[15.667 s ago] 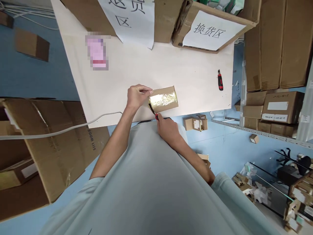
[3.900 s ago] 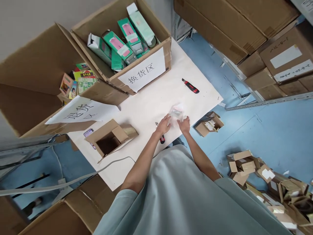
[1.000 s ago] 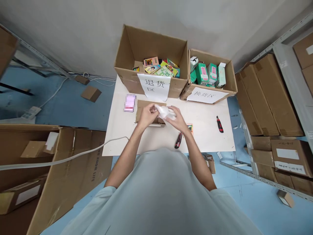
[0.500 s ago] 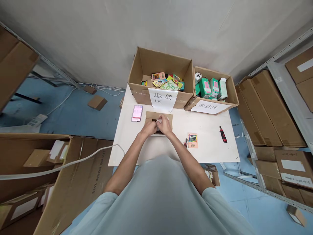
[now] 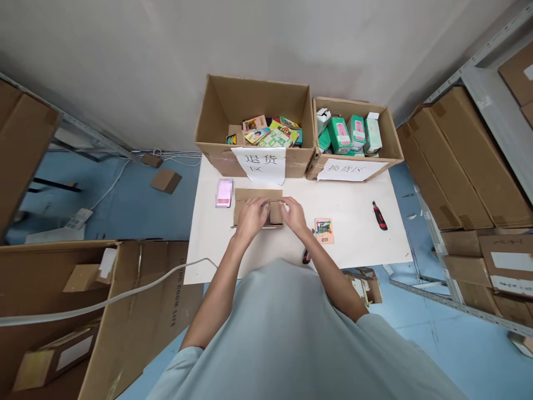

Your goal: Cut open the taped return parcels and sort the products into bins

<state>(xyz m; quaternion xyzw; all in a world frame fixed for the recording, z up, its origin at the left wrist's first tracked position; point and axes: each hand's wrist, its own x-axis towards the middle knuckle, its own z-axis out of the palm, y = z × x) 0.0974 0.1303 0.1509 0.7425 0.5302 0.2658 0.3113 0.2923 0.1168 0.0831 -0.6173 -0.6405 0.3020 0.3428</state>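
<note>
A small cardboard box (image 5: 258, 194) lies on the white table (image 5: 266, 250) in front of me, with a raised flap at its back. My left hand (image 5: 252, 215) rests over the left part of the box, fingers bent onto it and apart from the thumb. At the box's right end, my right hand (image 5: 293, 213) touches a folded flap with its fingertips, its fingers apart. To the right of it lie a pink picture card (image 5: 324, 230) and a red and black tool (image 5: 307, 256), partly covered by my right forearm.
Two large open cartons stand at the back: one (image 5: 216, 158) with colourful booklets, one (image 5: 353, 158) with green boxes. A pixelated pink item (image 5: 224, 193) lies left, a red and black cutter (image 5: 378, 215) right. A white cable (image 5: 166, 278) crosses the left edge.
My hands have moved apart, from pinching something white together above the box to its left and right sides. The box's right flap is now folded in. The view has shifted slightly.
</note>
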